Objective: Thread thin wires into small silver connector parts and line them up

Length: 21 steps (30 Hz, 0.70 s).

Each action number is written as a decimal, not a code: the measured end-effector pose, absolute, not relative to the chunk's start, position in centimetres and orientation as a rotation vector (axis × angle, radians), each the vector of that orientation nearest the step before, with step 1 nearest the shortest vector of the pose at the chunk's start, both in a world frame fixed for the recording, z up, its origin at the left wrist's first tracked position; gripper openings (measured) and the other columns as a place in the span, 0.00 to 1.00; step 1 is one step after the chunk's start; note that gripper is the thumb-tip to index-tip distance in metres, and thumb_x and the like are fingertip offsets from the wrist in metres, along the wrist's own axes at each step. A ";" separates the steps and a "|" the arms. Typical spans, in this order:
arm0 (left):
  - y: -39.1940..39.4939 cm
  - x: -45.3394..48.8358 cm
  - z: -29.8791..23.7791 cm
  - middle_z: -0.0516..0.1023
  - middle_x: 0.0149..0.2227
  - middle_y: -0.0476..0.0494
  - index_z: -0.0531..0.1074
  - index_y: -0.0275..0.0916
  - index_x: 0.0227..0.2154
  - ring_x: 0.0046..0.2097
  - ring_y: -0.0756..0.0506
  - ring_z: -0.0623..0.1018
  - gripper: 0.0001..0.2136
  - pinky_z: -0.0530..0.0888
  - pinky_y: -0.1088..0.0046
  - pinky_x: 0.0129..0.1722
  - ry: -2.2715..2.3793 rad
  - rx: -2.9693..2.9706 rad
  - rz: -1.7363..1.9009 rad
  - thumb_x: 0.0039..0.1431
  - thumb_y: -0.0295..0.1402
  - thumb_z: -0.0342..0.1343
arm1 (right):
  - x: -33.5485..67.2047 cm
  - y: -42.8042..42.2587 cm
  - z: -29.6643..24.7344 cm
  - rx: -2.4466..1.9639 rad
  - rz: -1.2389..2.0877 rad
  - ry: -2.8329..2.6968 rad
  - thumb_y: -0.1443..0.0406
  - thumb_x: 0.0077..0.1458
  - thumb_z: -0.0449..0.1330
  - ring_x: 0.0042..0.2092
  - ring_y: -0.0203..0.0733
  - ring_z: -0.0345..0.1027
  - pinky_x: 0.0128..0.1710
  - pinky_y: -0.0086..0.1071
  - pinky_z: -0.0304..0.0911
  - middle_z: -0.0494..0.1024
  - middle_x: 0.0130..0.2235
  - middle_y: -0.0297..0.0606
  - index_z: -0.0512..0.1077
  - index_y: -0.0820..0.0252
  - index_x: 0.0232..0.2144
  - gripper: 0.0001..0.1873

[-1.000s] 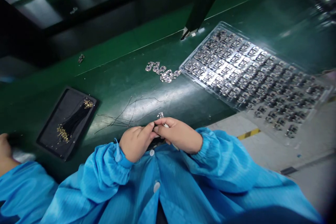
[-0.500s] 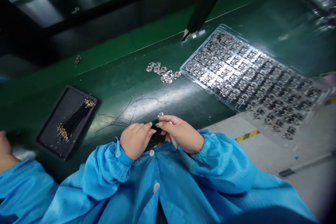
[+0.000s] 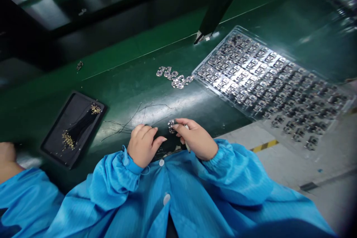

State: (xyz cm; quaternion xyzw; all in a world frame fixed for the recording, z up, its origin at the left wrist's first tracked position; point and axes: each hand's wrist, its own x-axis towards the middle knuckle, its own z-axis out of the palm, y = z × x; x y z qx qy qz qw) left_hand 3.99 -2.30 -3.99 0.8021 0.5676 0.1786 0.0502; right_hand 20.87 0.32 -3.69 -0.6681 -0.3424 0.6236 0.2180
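My right hand (image 3: 193, 137) pinches a small metal part (image 3: 171, 125) at its fingertips and also grips a thin pale tool (image 3: 187, 148) against the palm. My left hand (image 3: 143, 144) lies just left of it, fingers loosely curled and spread over the green bench edge, holding nothing that I can see. Several thin black wires (image 3: 131, 122) lie on the bench just beyond the left hand. Both arms wear blue sleeves.
A clear tray (image 3: 329, 126) full of small metal parts stretches to the right. A loose heap of the same parts (image 3: 174, 76) lies ahead. A black tray (image 3: 52, 145) with gold-tipped wires sits at left. Another person's hand (image 3: 7, 154) shows at the far left edge.
The two hands have come apart. My right hand moved forward with the metal part, and my left hand's fingers opened and settled on the bench.
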 end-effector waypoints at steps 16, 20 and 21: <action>-1.9 5.3 -4.1 0.76 0.32 0.47 0.69 0.37 0.37 0.32 0.50 0.74 0.12 0.70 0.74 0.33 1.449 2.517 0.391 0.59 0.34 0.41 | 20.8 -0.2 -2.9 -1.830 1.778 -1.121 0.56 0.45 0.54 0.21 0.31 0.59 0.22 0.27 0.56 0.67 0.22 0.28 0.68 0.56 0.39 0.18; -1.8 5.4 -3.8 0.76 0.28 0.48 0.70 0.38 0.34 0.29 0.51 0.74 0.12 0.69 0.75 0.30 1.504 2.557 0.434 0.59 0.33 0.41 | 20.8 -0.3 -3.4 -1.813 1.813 -1.023 0.57 0.44 0.55 0.19 0.30 0.58 0.21 0.27 0.56 0.67 0.21 0.28 0.68 0.57 0.39 0.18; -1.8 5.4 -3.8 0.76 0.27 0.48 0.70 0.38 0.33 0.29 0.51 0.74 0.12 0.69 0.75 0.30 1.511 2.563 0.449 0.59 0.33 0.41 | 20.8 -0.3 -3.5 -1.805 1.823 -0.987 0.57 0.44 0.55 0.19 0.29 0.57 0.20 0.27 0.56 0.67 0.21 0.28 0.68 0.57 0.40 0.19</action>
